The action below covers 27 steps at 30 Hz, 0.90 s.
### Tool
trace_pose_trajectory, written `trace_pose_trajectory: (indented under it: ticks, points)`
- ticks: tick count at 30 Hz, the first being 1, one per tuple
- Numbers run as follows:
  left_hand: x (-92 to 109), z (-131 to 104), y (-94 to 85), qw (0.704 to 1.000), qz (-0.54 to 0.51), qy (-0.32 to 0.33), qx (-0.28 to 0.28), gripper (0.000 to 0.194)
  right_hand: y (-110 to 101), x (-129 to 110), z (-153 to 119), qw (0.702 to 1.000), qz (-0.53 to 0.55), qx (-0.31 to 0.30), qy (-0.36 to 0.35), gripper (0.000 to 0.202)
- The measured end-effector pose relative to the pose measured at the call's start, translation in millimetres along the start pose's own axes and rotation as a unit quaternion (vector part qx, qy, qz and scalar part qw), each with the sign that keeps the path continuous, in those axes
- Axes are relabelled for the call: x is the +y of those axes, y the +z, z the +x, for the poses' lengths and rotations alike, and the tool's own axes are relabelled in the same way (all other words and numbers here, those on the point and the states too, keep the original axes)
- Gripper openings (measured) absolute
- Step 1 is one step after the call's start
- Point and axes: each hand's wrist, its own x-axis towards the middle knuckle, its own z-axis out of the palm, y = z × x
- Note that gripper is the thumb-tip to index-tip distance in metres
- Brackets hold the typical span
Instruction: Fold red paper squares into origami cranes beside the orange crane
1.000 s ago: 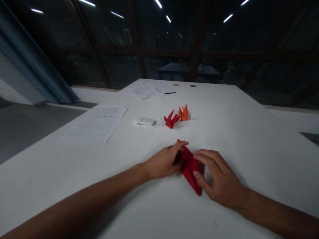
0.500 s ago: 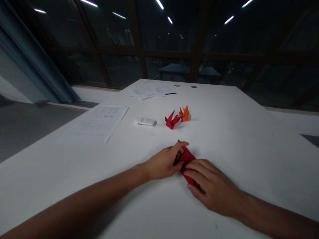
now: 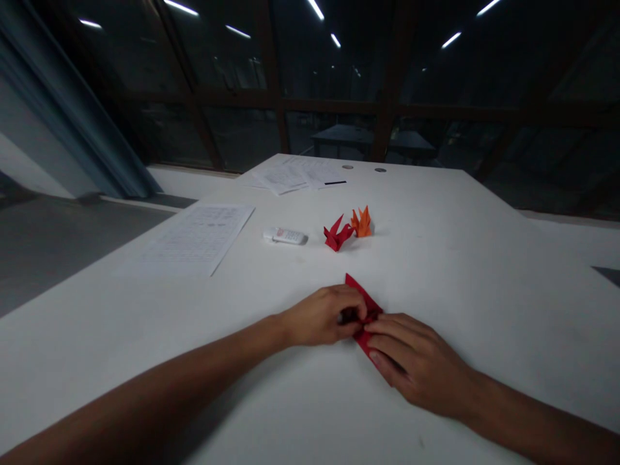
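A folded piece of red origami paper point(image 3: 361, 290) lies on the white table between my hands. My left hand point(image 3: 332, 314) comes from the left, its thumb and index finger pinched on the paper near its middle. From the right, my right hand point(image 3: 416, 355) presses the paper's lower part with bent fingers, covering much of it. The fingertips of both hands nearly meet, so the fold there is partly hidden. Beyond them stand a red origami crane point(image 3: 338, 234) and an orange origami crane point(image 3: 361, 222), close together.
A white tube or bottle point(image 3: 285, 236) with printed text lies left of the cranes. Printed sheets point(image 3: 194, 239) are on the table's left side, more papers point(image 3: 290, 174) and a dark pen point(image 3: 335, 183) farther back. Dark windows and a blue curtain point(image 3: 72, 97) stand behind the table.
My left hand has moved from the paper's upper end down to its middle, its fingers now pinched. The upper red corner is uncovered. My right hand stays on the lower part.
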Motion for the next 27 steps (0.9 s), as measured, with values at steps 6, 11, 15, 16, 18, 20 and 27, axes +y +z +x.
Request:
trace_pose_trajectory:
  ticks: [6, 11, 15, 16, 18, 20, 27]
  points:
    - [4, 0, -3.3, 0.997, 0.034, 0.055, -0.031, 0.004, 1, 3, 1, 0.993, 0.068, 0.025, 0.088, 0.024]
    - [3, 1, -2.2, 0.998, 0.034, 0.051, -0.032, 0.007, 1, 8, 4, 0.993, 0.079, -0.023, 0.086, 0.007]
    - [2, 1, -2.6, 0.998, 0.017, 0.044, -0.036, 0.019, 0, 13, 4, 0.994, 0.069, -0.030, 0.076, 0.016]
    - [2, 1, -3.3, 0.998, 0.013, 0.043, -0.038, 0.022, 0, 13, 4, 0.995, 0.066, -0.028, 0.072, 0.018]
    - [1, 0, -5.2, 0.998, 0.005, 0.044, -0.044, 0.028, 0, 14, 3, 0.996, 0.059, -0.025, 0.065, 0.019]
    - [1, 0, -7.1, 0.998, -0.001, 0.044, -0.052, 0.034, -1, 13, 2, 0.996, 0.051, -0.023, 0.062, 0.016]
    - [1, 1, -7.0, 0.998, 0.001, 0.036, -0.055, 0.035, -1, 8, 3, 0.996, 0.020, -0.043, 0.081, 0.012]
